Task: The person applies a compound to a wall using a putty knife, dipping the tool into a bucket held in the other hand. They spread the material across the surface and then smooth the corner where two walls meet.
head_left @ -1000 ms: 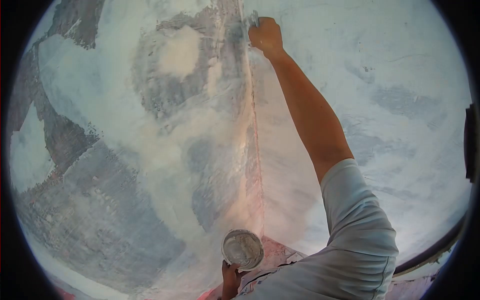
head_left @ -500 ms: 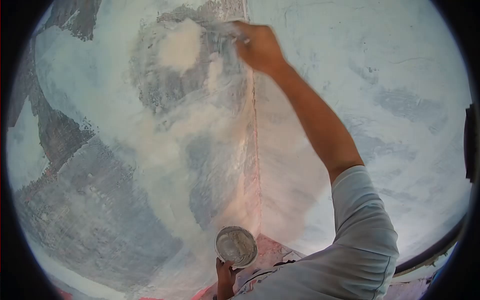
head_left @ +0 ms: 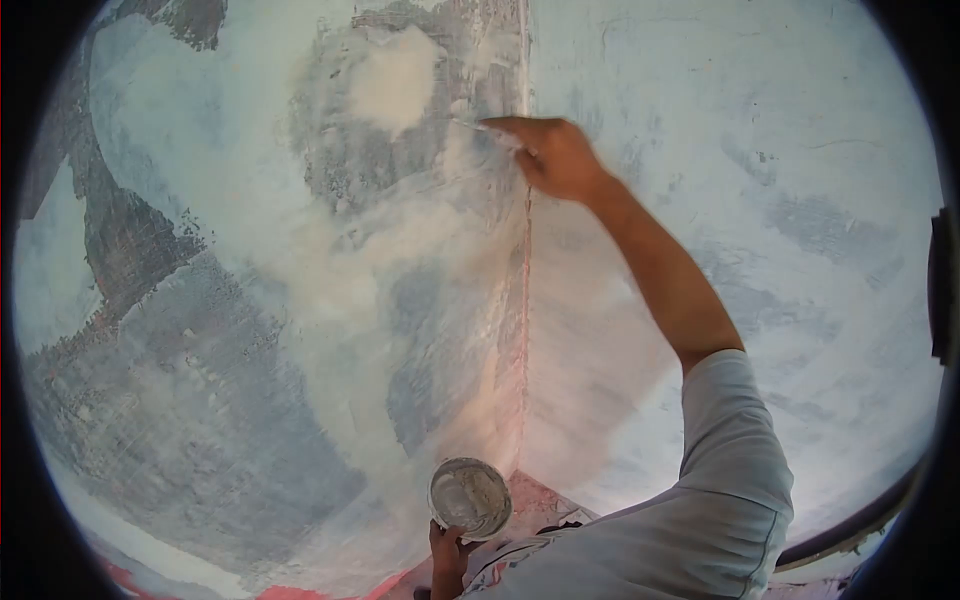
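Note:
My right hand (head_left: 562, 160) is closed on a thin putty knife (head_left: 470, 124), held against the wall just left of the corner line. Most of the knife is covered by my fingers. Low in the view, my left hand (head_left: 448, 547) grips a round bowl (head_left: 469, 463) by its near edge. Greyish-white putty (head_left: 480, 497) coats the inside of the bowl, which is tipped toward me. Beside the knife, the left wall (head_left: 340, 300) carries smeared pale filler, with a cream patch (head_left: 397, 82) near the top.
A vertical corner (head_left: 526, 270) with a pinkish line divides the left wall from the pale right wall (head_left: 800, 260). Rough dark grey areas (head_left: 125, 240) show at the far left. Red-pink surface (head_left: 535, 500) appears at the foot of the corner. A dark curved edge (head_left: 850, 525) runs at lower right.
My right hand has moved down the wall with the putty knife, and slightly right in the view. The view has shifted a little; the bowl stays in my left hand.

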`<state>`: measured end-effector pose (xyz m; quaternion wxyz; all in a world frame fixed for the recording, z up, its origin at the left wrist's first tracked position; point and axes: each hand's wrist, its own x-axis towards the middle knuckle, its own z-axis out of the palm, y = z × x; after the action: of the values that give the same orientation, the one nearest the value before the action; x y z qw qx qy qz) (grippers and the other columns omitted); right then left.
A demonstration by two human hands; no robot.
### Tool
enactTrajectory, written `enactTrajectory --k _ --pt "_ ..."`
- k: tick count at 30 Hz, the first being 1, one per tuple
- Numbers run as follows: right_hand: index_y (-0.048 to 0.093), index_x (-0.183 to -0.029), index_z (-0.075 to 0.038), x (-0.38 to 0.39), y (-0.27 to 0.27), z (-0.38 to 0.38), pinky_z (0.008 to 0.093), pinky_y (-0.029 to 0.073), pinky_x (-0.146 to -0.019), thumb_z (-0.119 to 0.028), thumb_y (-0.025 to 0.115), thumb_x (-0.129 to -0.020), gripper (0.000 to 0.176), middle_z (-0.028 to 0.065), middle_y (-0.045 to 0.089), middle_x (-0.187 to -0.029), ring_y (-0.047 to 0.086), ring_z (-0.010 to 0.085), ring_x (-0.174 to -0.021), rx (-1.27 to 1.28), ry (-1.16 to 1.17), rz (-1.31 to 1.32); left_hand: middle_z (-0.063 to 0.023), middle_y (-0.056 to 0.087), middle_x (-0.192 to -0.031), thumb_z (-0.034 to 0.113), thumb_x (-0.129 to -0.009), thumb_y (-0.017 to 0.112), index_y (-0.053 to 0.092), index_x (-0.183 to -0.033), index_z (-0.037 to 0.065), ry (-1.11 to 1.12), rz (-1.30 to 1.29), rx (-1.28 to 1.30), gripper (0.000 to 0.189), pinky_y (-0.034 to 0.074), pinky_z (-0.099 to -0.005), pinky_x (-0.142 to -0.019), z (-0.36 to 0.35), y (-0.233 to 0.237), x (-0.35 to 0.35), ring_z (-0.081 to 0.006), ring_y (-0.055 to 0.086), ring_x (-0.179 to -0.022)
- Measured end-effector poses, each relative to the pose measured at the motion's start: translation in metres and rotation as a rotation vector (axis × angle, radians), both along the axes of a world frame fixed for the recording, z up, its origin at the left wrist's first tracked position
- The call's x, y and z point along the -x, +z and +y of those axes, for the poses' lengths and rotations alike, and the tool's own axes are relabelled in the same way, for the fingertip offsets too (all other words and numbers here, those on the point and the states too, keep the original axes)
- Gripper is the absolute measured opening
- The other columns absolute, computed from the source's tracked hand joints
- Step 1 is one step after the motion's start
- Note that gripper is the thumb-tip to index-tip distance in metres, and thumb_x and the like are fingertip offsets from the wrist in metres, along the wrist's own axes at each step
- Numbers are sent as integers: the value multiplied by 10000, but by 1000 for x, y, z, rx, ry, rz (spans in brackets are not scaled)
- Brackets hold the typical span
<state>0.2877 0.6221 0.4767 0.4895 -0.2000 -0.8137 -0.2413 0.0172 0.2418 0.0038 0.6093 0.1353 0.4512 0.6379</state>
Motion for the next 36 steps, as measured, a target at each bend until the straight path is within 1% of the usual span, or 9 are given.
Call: enactTrajectory --k 7,13,17,18,21,25,30,32,36 --pt "688 -1299 -124 -23 85 53 494 569 -777 -37 613 -846 467 242 711 -931 680 442 -838 -106 -77 410 -190 547 -1321 -10 -815 561 394 -1406 58 32 9 -44 618 651 -618 -801 5 -1 3 -409 660 -1114" --pt "700 -1272 -131 9 -7 35 471 582 -755 -3 594 -807 494 236 715 -940 697 402 -825 -61 3 249 -184 552 -1301 -7 -810 573 415 -1360 52 41 -4 -38 575 658 -605 -783 -1 -4 1 -404 668 -1094" --pt "711 -1079 -42 -23 -6 24 385 516 -663 -70 631 -874 222 186 669 -804 604 289 -641 303 120 224 -181 558 -1287 -8 -811 576 424 -1355 62 50 11 -15 570 657 -605 -774 -4 1 3 -401 670 -1085" --pt "659 -936 21 -23 9 12 301 455 -644 -100 649 -941 122 56 566 -721 455 109 -697 253 166 295 -179 558 -1286 -11 -810 576 425 -1356 66 40 21 -11 571 653 -612 -778 -4 -1 6 -402 668 -1085" --pt "726 -976 -6 -27 55 21 400 500 -596 -162 664 -878 194 181 643 -706 581 298 -570 92 10 387 -175 559 -1286 -14 -808 577 426 -1358 73 30 27 -13 577 647 -625 -787 1 0 8 -403 664 -1092" --pt "745 -1196 -109 -2 89 14 404 535 -628 -104 708 -839 359 206 663 -766 613 360 -624 -192 -37 383 -169 560 -1286 -14 -810 577 428 -1358 82 52 -4 -15 576 643 -631 -794 4 5 6 -405 657 -1108" --pt "688 -1343 -216 39 47 38 392 620 -763 35 644 -778 619 108 734 -1221 735 334 -820 -323 -6 345 -168 559 -1292 -15 -815 570 427 -1366 84 62 15 -13 578 641 -634 -796 0 9 1 -407 653 -1116" --pt "678 -1349 -190 27 24 21 397 620 -764 55 631 -775 626 115 735 -1208 739 321 -824 -230 -46 280 -169 558 -1295 -16 -816 567 425 -1370 82 64 17 2 580 640 -637 -798 -9 5 0 -407 653 -1115" --pt "726 -1267 -135 -14 50 -1 353 525 -623 27 624 -817 489 171 701 -800 603 281 -590 33 -119 143 -174 557 -1300 -13 -809 569 421 -1378 80 55 25 -10 596 639 -640 -801 -4 -4 6 -408 653 -1113"
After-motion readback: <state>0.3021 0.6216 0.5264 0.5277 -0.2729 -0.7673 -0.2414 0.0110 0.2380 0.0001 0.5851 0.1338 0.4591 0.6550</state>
